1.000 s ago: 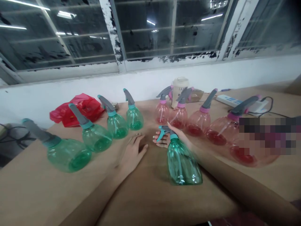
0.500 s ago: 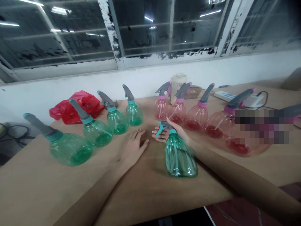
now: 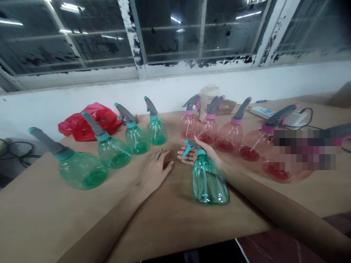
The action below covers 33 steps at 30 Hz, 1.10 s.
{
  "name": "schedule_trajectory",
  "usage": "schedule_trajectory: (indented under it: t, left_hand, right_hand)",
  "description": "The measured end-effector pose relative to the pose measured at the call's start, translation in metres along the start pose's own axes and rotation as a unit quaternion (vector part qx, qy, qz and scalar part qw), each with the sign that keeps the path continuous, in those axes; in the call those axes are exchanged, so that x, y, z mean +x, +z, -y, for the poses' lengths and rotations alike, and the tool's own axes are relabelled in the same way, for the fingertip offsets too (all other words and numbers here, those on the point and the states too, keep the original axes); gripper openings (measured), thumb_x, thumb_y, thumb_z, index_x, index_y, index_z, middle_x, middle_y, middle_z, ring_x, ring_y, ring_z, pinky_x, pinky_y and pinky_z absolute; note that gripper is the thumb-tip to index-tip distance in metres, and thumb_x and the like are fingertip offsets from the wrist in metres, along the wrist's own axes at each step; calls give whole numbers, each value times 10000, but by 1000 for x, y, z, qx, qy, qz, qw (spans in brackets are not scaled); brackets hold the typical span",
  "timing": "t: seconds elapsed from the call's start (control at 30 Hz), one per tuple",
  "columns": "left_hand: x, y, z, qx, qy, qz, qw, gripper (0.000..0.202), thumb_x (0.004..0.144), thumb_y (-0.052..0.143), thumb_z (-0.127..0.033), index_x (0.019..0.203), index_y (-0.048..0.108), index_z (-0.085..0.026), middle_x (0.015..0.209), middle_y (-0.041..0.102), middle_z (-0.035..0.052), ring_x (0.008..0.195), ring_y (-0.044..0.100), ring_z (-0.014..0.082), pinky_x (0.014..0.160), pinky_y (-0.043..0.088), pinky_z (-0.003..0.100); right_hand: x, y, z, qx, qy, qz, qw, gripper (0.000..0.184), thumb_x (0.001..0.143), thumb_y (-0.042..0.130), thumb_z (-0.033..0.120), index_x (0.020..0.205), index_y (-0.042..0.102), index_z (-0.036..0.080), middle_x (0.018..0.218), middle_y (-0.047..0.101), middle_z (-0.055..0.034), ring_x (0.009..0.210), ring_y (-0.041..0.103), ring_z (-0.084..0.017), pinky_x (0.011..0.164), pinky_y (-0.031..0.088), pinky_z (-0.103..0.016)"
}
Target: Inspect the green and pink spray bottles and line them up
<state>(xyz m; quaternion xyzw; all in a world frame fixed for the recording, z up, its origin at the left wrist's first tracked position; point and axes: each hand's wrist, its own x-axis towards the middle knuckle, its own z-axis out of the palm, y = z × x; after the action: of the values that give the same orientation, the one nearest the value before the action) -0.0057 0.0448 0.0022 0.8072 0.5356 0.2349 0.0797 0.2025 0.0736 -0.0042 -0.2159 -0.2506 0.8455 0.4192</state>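
My left hand [image 3: 155, 171] lies flat and open on the brown table [image 3: 55, 212], palm down, fingers stretched forward, holding nothing. A green spray bottle [image 3: 207, 179] stands on the table just right of it. Around this bottle's neck and grey-teal trigger head my right hand [image 3: 197, 153] is closed, reaching in from behind it. The two hands are a short gap apart.
Several green spray bottles [image 3: 137, 137] stand in an arc at the left, several pink ones [image 3: 229, 133] at the right. A red plastic bag [image 3: 89, 120] lies at the back left. By the wall are a beige cup [image 3: 208, 98] and a white power strip [image 3: 276, 114].
The view has shifted slightly. Both hands and the held green bottle stay in nearly the same place.
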Motion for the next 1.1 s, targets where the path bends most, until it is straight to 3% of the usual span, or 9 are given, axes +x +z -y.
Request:
schedule_trajectory:
  t: [0.47, 0.8, 0.97, 1.1]
  left_hand:
    - [2, -2, -1, 28, -3, 9, 1000, 384, 907, 396, -379, 1216, 476, -166, 1309, 511, 91, 1226, 447, 233, 1024, 360, 397]
    - [1, -4, -5, 25, -11, 20, 999, 404, 935, 345, -409, 1221, 492, -166, 1322, 503, 82, 1252, 421, 218, 1050, 332, 392]
    - [1, -4, -6, 26, -13, 23, 999, 397, 930, 367, -404, 1225, 492, -170, 1326, 499, 72, 1262, 409, 213, 1060, 320, 385]
    - [1, -3, -5, 31, -16, 23, 999, 402, 929, 370, -406, 1231, 482, -166, 1328, 497, 75, 1261, 414, 214, 1056, 325, 375]
  right_hand:
    - [-1, 1, 1, 6, 1, 7, 1000, 408, 903, 405, 456, 939, 619, 110, 904, 699, -140, 968, 649, -232, 924, 460, -421]
    - [0, 3, 2, 5, 12, -22, 1000, 394, 880, 450, 474, 901, 609, 114, 840, 696, -135, 918, 661, -232, 888, 486, -412]
    - [-2, 7, 5, -6, 28, -36, 999, 408, 867, 465, 499, 842, 600, 115, 753, 681, -114, 781, 675, -218, 797, 528, -389]
    - [-3, 7, 5, -33, 2, -65, 997, 293, 862, 513, 414, 783, 594, 143, 633, 643, -42, 600, 646, -162, 617, 541, -300]
